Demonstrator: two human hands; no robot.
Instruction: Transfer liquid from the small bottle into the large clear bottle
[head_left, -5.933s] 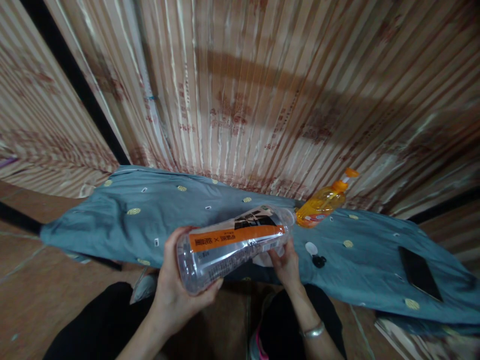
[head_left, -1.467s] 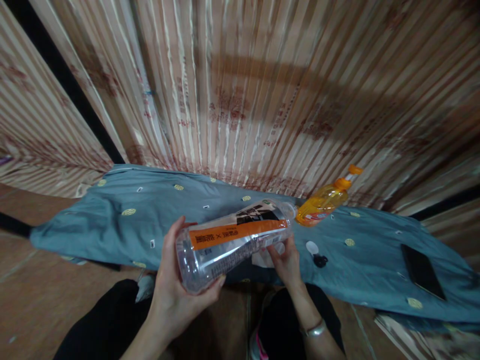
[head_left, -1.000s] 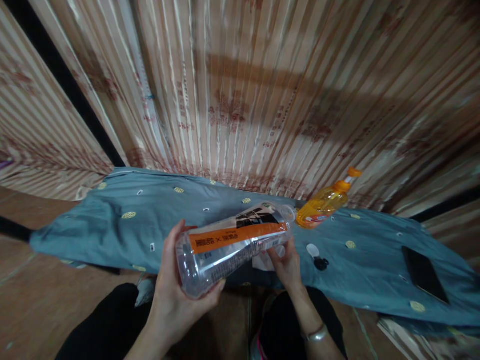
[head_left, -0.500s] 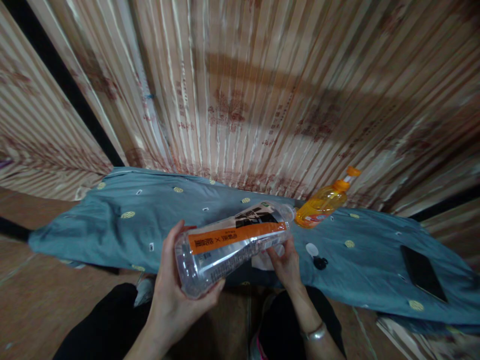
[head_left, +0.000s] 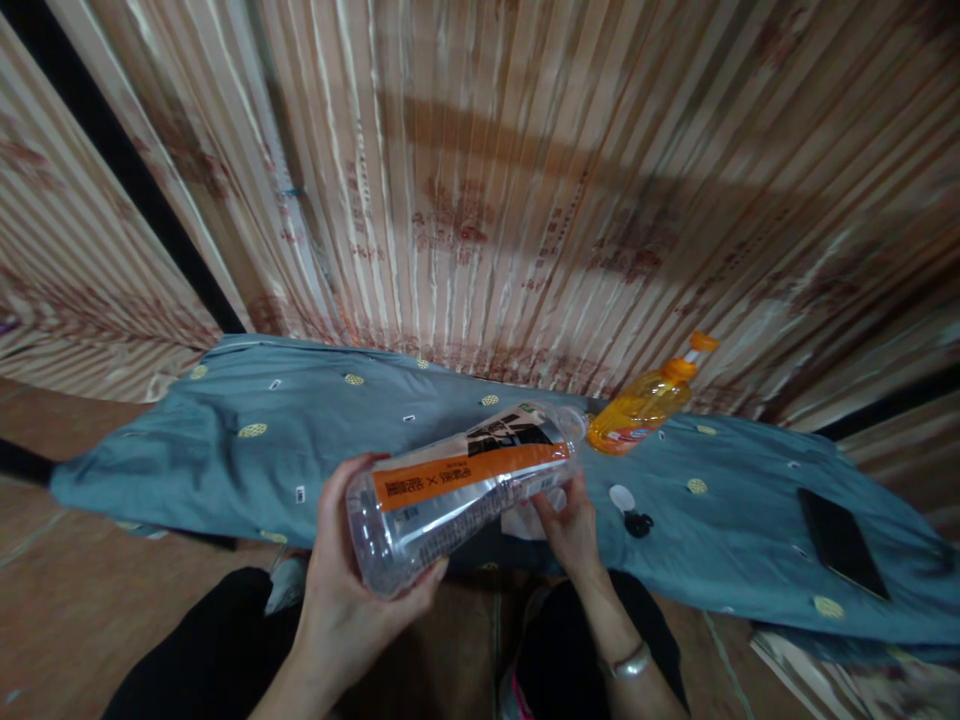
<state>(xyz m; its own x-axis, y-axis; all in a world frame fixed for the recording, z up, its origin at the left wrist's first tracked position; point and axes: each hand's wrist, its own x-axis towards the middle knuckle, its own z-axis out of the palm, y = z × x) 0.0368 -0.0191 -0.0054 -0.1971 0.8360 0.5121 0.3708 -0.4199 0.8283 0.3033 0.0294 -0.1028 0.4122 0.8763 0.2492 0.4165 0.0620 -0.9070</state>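
Observation:
My left hand (head_left: 341, 590) grips the base end of a large clear plastic bottle (head_left: 457, 490) with an orange and black label. The bottle lies almost level, its neck pointing away to the right. My right hand (head_left: 570, 525) is under the bottle's neck end, fingertips touching it and a white cloth or tissue (head_left: 525, 520) beneath. A silver bracelet sits on my right wrist. Just beyond the bottle's neck stands a tilted orange liquid bottle with a pump top (head_left: 645, 400).
A blue-grey patterned cloth (head_left: 262, 450) covers a low surface in front of me. On it lie a white cap (head_left: 621, 496), a small black object (head_left: 637, 522) and a dark phone (head_left: 840, 540). Striped curtains hang behind. My dark-trousered knees are below.
Almost nothing moved: both hands keep the clear bottle in the same near-level pose, with only small shifts of the view.

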